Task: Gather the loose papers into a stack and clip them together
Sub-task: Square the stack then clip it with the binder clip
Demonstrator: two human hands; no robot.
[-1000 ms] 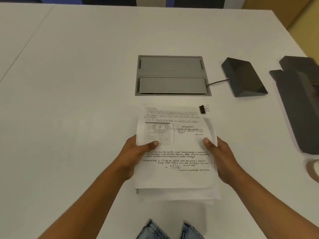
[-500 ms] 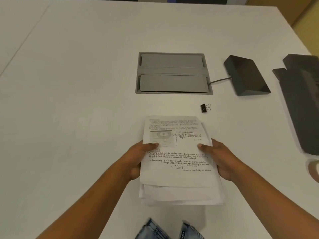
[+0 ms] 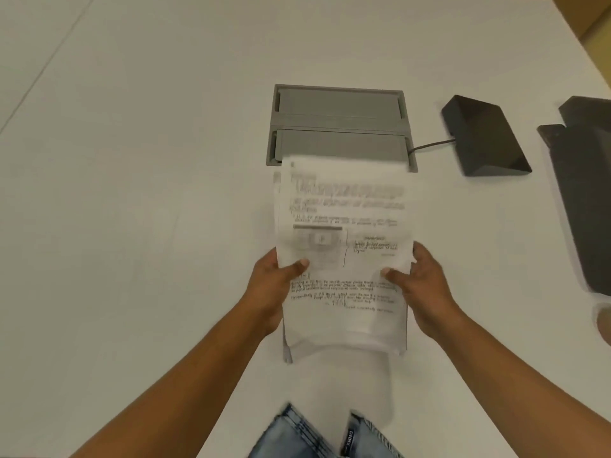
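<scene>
Our left hand (image 3: 269,285) and right hand (image 3: 421,282) each close on a side edge of the papers (image 3: 344,259), thumbs on top, holding the sheaf raised and tilted above the white surface (image 3: 148,193), probably to square its uneven edges. Handwritten notes cover the top sheet, too blurred to read. No clip shows. Jeans (image 3: 317,434) carry "DHMK".

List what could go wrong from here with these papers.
1. The paper stack is held only at its side edges by the left hand and right hand; sheets at the bottom look uneven and could slip out.
2. No clip is in view now, so letting go to find one may loosen the stack.
</scene>
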